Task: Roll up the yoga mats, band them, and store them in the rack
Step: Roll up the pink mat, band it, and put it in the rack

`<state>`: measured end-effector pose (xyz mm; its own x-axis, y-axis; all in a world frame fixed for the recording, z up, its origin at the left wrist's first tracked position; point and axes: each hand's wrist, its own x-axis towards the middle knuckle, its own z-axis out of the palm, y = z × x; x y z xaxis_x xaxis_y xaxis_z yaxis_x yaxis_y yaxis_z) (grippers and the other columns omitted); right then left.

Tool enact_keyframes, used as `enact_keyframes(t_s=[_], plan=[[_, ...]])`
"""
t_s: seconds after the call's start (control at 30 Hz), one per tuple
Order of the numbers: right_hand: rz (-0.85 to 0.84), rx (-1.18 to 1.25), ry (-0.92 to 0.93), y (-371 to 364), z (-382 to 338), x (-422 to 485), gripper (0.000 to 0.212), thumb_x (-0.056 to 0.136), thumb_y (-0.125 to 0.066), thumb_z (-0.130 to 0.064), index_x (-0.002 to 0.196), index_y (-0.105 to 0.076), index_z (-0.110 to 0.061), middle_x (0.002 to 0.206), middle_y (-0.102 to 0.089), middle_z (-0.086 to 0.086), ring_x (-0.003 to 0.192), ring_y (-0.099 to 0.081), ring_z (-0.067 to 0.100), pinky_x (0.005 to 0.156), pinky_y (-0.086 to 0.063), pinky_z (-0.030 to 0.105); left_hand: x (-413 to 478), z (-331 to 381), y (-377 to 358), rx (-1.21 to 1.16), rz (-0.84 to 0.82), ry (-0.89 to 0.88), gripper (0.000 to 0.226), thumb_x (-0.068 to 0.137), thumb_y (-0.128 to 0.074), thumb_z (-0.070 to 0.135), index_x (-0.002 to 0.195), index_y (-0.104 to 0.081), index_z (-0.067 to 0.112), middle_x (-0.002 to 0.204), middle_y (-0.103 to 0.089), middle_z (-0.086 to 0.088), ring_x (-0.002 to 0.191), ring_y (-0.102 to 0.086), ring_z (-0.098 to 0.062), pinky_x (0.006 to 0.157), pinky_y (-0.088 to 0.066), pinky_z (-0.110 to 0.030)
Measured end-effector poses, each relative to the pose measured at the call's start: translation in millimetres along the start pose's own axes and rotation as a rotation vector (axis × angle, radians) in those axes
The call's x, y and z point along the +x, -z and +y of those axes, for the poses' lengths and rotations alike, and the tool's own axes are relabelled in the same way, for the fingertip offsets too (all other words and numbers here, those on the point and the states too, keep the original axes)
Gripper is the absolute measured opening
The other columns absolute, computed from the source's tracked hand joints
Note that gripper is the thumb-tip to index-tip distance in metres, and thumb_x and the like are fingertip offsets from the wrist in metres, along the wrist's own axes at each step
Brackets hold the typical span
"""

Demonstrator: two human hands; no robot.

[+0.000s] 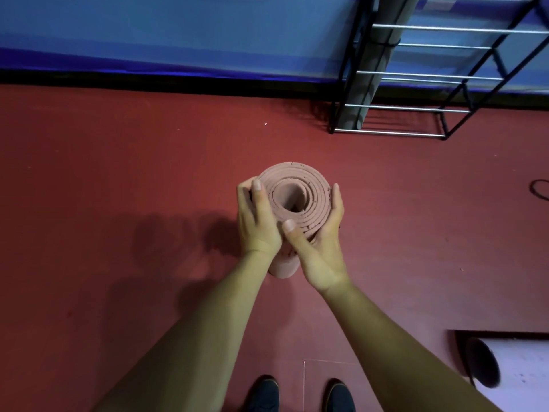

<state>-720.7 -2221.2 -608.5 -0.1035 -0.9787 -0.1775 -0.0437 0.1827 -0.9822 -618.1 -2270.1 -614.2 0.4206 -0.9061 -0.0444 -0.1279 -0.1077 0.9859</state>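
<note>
A pink rolled yoga mat [297, 185] stands on end in front of me, its spiral end facing up at the camera. My left hand [256, 221] grips its left side, thumb lying over the top rim. My right hand [319, 239] wraps around its right and near side, thumb pressing the rim. No band is visible on the pink roll. At the upper right stands a black metal rack [439, 74] with silver bars, holding an upright grey rolled mat [372, 63] that has a dark band around it.
Red floor [118, 188] spreads all around. A blue padded surface [178, 34] with a dark edge runs along the far side. A dark loop [539, 188] lies at the right edge. My shoes [300, 395] are at the bottom, a white patch with a dark round object [482, 364] at lower right.
</note>
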Motion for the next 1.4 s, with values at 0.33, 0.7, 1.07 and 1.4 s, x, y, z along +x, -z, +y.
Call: enact_keyframes(t_s=[0.33, 0.7, 1.07, 1.4], plan=[[0.247, 0.058, 0.06, -11, 5, 13, 0.079, 0.094, -0.055, -0.057, 0.158, -0.018, -0.029, 0.16, -0.037, -0.001, 0.145, -0.038, 0.004, 0.121, -0.034, 0.038, -5, -20, 19, 0.03, -0.272, -0.134, 0.074, 0.088, -0.041, 0.056, 0.142, -0.045, 0.005, 0.141, -0.055, -0.01, 0.132, -0.052, -0.02, 0.111, -0.041, -0.034], [0.344, 0.158, 0.062, -11, -5, 26, 0.06, 0.094, -0.065, -0.041, 0.147, -0.043, -0.024, 0.138, -0.06, -0.008, 0.127, -0.056, 0.002, 0.109, -0.045, 0.027, 10, -20, 2, -0.109, -0.253, -0.121, 0.082, 0.075, -0.07, 0.047, 0.14, -0.043, 0.005, 0.129, -0.061, -0.003, 0.119, -0.061, -0.013, 0.102, -0.048, -0.034], [0.408, 0.123, 0.122, 16, -68, 29, 0.043, 0.097, -0.058, -0.038, 0.14, -0.049, -0.033, 0.13, -0.062, -0.02, 0.123, -0.057, -0.002, 0.106, -0.044, 0.024, 11, 53, -16, -0.148, -0.293, -0.201, 0.061, 0.084, -0.064, 0.041, 0.133, -0.054, 0.007, 0.123, -0.067, -0.004, 0.116, -0.064, -0.021, 0.101, -0.05, -0.042], [0.535, 0.139, 0.229, 62, -186, 56, 0.048, 0.1, -0.056, -0.034, 0.146, -0.046, -0.028, 0.133, -0.063, -0.013, 0.125, -0.058, 0.002, 0.113, -0.044, 0.04, 32, 189, -60, -0.239, -0.395, -0.345, 0.065, 0.084, -0.064, 0.038, 0.137, -0.049, 0.003, 0.126, -0.063, 0.0, 0.118, -0.062, -0.012, 0.101, -0.045, -0.023]])
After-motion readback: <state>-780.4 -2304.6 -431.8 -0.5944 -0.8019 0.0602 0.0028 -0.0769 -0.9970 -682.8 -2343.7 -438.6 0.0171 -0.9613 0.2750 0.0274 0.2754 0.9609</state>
